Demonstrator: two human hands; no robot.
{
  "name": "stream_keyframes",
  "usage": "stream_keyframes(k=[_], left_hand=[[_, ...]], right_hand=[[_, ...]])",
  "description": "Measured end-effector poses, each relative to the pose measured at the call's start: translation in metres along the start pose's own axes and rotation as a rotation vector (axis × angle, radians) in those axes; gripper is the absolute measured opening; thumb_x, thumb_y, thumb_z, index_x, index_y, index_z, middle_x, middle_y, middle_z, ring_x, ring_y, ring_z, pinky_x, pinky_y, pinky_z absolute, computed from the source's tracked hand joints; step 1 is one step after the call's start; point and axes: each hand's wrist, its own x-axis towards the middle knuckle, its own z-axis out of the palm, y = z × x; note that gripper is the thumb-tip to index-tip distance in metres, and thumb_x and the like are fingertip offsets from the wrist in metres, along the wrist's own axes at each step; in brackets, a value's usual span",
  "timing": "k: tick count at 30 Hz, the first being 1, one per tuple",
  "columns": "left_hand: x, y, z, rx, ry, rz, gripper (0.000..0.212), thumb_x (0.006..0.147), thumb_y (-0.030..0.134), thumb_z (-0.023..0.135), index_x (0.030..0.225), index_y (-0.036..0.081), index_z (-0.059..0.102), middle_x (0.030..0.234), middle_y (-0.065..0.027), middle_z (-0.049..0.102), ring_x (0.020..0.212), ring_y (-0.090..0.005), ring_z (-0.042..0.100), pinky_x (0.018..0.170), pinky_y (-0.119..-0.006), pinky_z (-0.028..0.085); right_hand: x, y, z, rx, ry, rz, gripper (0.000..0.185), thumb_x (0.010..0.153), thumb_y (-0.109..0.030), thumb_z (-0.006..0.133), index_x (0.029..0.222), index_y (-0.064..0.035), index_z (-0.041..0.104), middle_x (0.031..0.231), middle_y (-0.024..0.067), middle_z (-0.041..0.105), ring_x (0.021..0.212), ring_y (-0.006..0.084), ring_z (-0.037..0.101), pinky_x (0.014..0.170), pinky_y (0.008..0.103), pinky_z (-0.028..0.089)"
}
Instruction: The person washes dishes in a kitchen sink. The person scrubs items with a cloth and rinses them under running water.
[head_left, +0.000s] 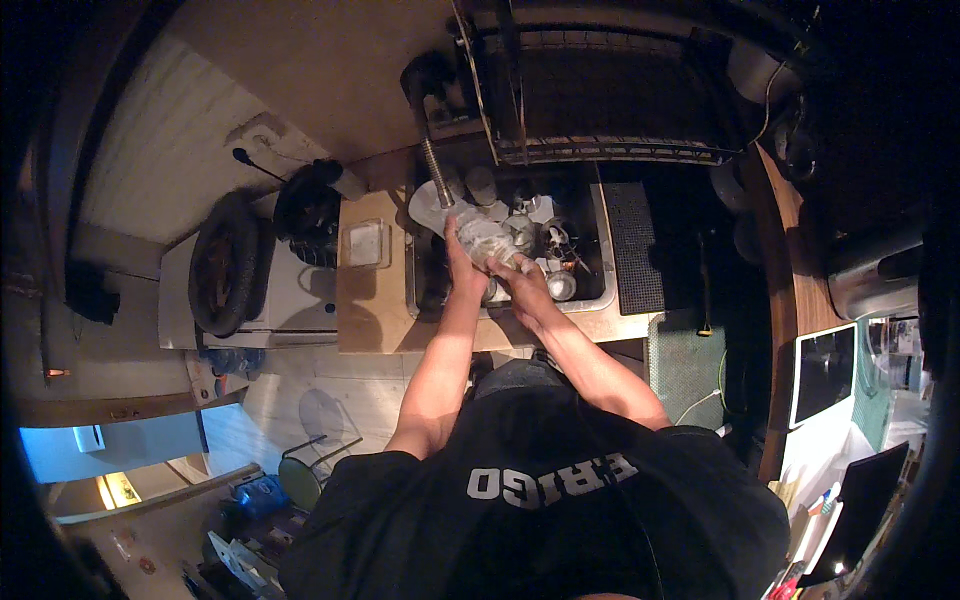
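Over the sink (609, 289), my left hand (463, 259) and my right hand (525, 285) grip a pale, see-through item (484, 236) from its two sides. It looks wet and may be a glass or plastic vessel; its exact kind is unclear. Just beyond it, a white plate-like piece (426, 206) lies beneath the coiled metal faucet hose (435, 169). Cups and glassware crowd the basin, among them a cup (481, 184) at the back. A small round metal-looking bowl (560, 285) sits close to my right hand. My fingers hide part of the held item.
Left of the sink, a rectangular clear dish (365, 244) rests on the wooden counter (367, 300). A dark perforated mat (634, 247) lies along the right side. Above the basin hangs a wire dish rack (615, 150). A round black-rimmed object (223, 266) stands on the white appliance at left.
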Motion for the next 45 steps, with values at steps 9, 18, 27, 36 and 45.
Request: stream_keyframes(k=[9, 18, 27, 36, 45], left_hand=[[-0.005, -0.015, 0.007, 0.182, 0.119, -0.082, 0.053, 0.088, 0.051, 0.056, 0.120, 0.009, 0.053, 0.110, -0.0099, 0.061, 0.099, -0.0264, 0.061, 0.087, -0.041, 0.050], [0.000, -0.016, -0.002, 0.272, 0.151, -0.137, 0.061, 0.083, 0.053, 0.062, 0.124, 0.008, 0.050, 0.112, -0.0093, 0.060, 0.099, -0.0258, 0.060, 0.085, -0.040, 0.051], [0.008, -0.011, -0.009, 0.335, 0.333, 0.209, 0.078, 0.080, 0.056, 0.064, 0.134, 0.005, 0.038, 0.124, -0.0121, 0.051, 0.109, -0.0273, 0.055, 0.088, -0.043, 0.049], [-0.009, -0.039, -0.002, 0.801, 0.230, 0.042, 0.102, 0.081, 0.068, 0.052, 0.149, 0.005, 0.011, 0.152, -0.0134, 0.020, 0.135, -0.0271, 0.029, 0.108, -0.039, 0.029], [0.006, -0.034, -0.030, 0.848, 0.064, 0.147, 0.058, 0.092, 0.034, 0.056, 0.140, 0.011, 0.035, 0.138, -0.0059, 0.041, 0.124, -0.0189, 0.040, 0.102, -0.032, 0.035]], right_hand=[[0.005, -0.001, -0.027, -0.423, -0.129, -0.180, 0.035, 0.086, -0.022, 0.066, 0.115, -0.0057, 0.057, 0.110, 0.0054, 0.062, 0.110, 0.0175, 0.052, 0.095, 0.0356, 0.037], [0.002, 0.001, -0.020, -0.643, -0.061, -0.322, 0.028, 0.086, -0.021, 0.067, 0.106, -0.0003, 0.065, 0.101, 0.0065, 0.066, 0.094, 0.0135, 0.058, 0.083, 0.0282, 0.044], [-0.025, -0.025, -0.029, -0.846, 0.154, -0.328, 0.023, 0.081, -0.016, 0.067, 0.097, 0.0006, 0.067, 0.088, 0.0163, 0.069, 0.078, 0.0191, 0.063, 0.070, 0.0314, 0.048], [0.054, -0.022, -0.015, -1.054, 0.242, -0.944, 0.024, 0.089, -0.017, 0.055, 0.102, 0.0004, 0.064, 0.101, 0.0221, 0.064, 0.094, 0.0357, 0.062, 0.080, 0.0395, 0.046], [0.034, -0.011, -0.008, -1.110, 0.174, -0.983, 0.036, 0.089, -0.016, 0.053, 0.120, 0.0019, 0.052, 0.115, 0.0258, 0.056, 0.107, 0.0391, 0.056, 0.089, 0.0411, 0.044]])
